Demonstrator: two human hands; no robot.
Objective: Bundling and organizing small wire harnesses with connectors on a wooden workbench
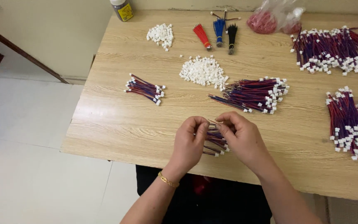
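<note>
Lower centre of frame, at table (117,128) edge: both hands pinching a small wire bundle (215,143).

Left hand (189,143) & right hand (241,137) closed, fingertips gripping red/blue leads w/ white connectors, prob. one lead being worked at top. Bundle looks light, floppy, thin wires; best held near connector ends. Loose white connector pile (203,71) up-centre, bigger harness bundle (255,94) just right of it.

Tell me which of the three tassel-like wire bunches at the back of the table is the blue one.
The middle bunch is blue; the red bunch lies left of it, the black bunch right.
</note>
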